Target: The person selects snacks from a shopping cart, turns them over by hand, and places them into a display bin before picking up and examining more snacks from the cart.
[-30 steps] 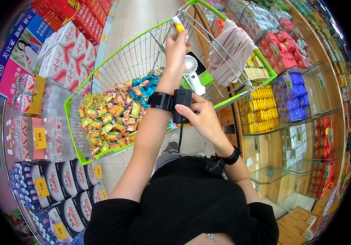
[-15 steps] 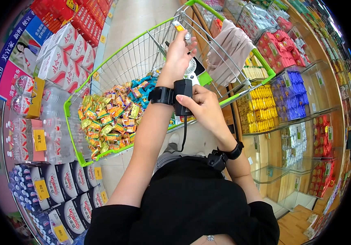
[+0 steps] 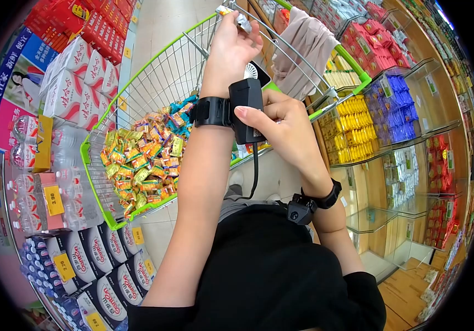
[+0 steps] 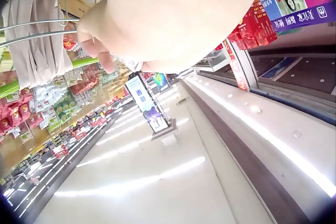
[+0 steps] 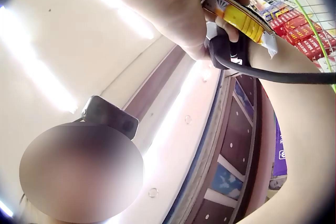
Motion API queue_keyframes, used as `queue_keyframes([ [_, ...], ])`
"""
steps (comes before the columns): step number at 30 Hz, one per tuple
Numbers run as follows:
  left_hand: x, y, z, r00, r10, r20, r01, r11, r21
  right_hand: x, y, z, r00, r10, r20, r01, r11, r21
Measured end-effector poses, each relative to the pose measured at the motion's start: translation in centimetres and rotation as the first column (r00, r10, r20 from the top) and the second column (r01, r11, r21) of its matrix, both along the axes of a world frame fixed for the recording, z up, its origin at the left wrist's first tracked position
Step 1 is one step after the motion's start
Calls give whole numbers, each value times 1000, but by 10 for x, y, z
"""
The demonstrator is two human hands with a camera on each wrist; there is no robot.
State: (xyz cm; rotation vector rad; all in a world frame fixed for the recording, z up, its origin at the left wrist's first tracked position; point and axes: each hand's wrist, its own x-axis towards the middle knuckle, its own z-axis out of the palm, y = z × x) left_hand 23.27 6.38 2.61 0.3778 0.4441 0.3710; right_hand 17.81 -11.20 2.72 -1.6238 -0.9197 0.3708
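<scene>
In the head view my left hand (image 3: 231,52) reaches forward over the shopping cart (image 3: 132,88), palm turned up, its fingers holding a small silver, white and yellow wrapped packet (image 3: 242,21). My right hand (image 3: 289,129) grips the black camera box (image 3: 246,102) strapped to the left wrist, thumb on its near face; a black cable (image 3: 256,171) hangs from it. The right wrist view also shows a yellow wrapped packet (image 5: 244,20) held in the right fingers beside the box. Orange and yellow wrapped sweets (image 3: 143,165) are heaped in the cart, with blue-wrapped ones (image 3: 179,121) behind them.
A pale cloth (image 3: 303,41) hangs over the cart's green handle (image 3: 353,69), near a white fan (image 3: 252,70). To the left stand water bottles (image 3: 74,182) and stacked cartons (image 3: 77,83). Glass-fronted shelves with yellow packs (image 3: 353,129) and purple packs (image 3: 394,105) line the right.
My left hand has turned palm up and moved a little up in the view, still with the packet. The right hand stays on the box as both wrists shift closer to the head camera.
</scene>
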Motion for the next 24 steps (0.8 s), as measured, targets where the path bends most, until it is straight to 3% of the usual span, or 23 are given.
queue_keyframes([
  [3, 1, 1, 0, 1000, 19, 8, -19, 1000, 20, -3, -2, 2, 1000, -15, 10, 14, 1000, 23],
  [8, 10, 12, -3, 1000, 8, -21, -7, 999, 53, -13, -6, 7, 925, -224, 308, 211, 975, 74],
  [15, 10, 0, 2, 975, 212, -71, -190, 952, 241, -22, -8, 9, 914, -236, 329, 233, 971, 50],
  [21, 0, -5, 13, 916, 401, 20, -365, 811, 457, -32, -13, -2, 921, -166, 352, 178, 984, -1],
  [23, -3, -11, 19, 842, 523, 131, -494, 651, 577, -34, -16, -1, 925, -129, 358, 154, 987, -43],
  [24, -4, -12, 20, 841, 524, 136, -497, 649, 576, -35, -17, -2, 923, -121, 364, 147, 988, -44],
])
